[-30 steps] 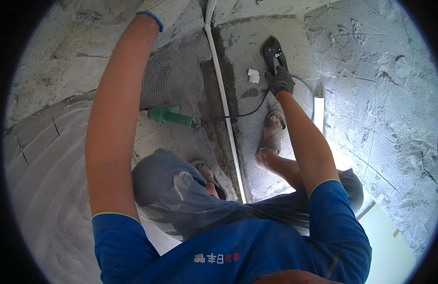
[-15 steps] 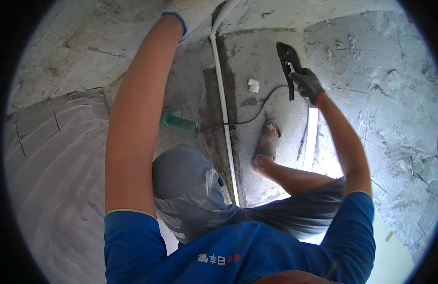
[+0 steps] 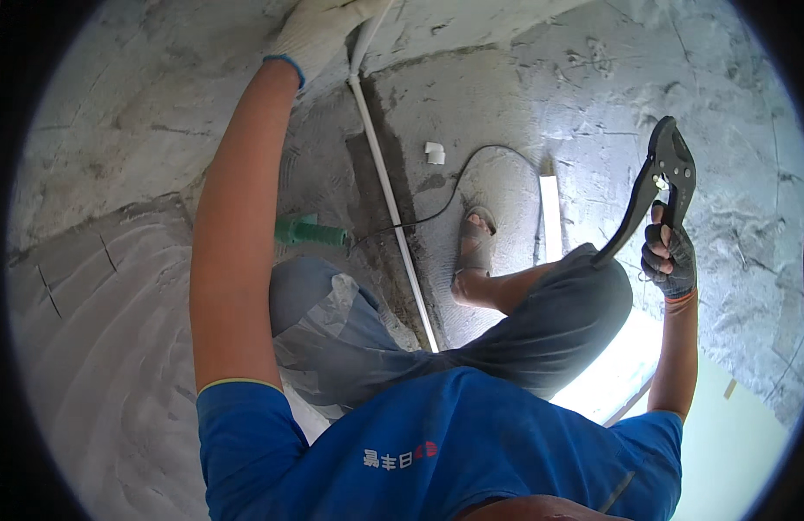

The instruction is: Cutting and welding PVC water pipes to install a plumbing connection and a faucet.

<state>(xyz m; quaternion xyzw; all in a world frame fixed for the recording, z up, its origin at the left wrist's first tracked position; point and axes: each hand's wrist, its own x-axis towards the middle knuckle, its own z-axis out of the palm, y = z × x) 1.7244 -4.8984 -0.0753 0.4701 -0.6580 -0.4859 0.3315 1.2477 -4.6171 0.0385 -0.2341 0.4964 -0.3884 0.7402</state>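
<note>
My left hand [image 3: 319,39], in a white knit glove with a blue cuff, reaches up to the top edge. Its fingers close on the upper part of a white plastic pipe [image 3: 380,152]; some fingertips lie beyond the picture. The pipe bends near the wall and runs down along a dark groove in the floor. Out at the right, my right hand [image 3: 669,260] wears a dark glove with bare fingertips. It grips one handle of a black pipe cutter [image 3: 671,161], whose other handle swings wide toward my knee. The cutter's jaws point upward, away from the pipe.
A short white pipe fitting [image 3: 435,154] lies on the rough concrete floor. The green-handled tool [image 3: 311,231] rests left of the pipe, its black cord [image 3: 454,187] crossing it. Beyond my sandalled foot [image 3: 476,243], a bright white strip [image 3: 551,217] stands out near the right wall.
My right hand has swung the cutter to the right and back toward me, and its handles now spread wide. More of my left glove shows at the pipe. My right knee has come up.
</note>
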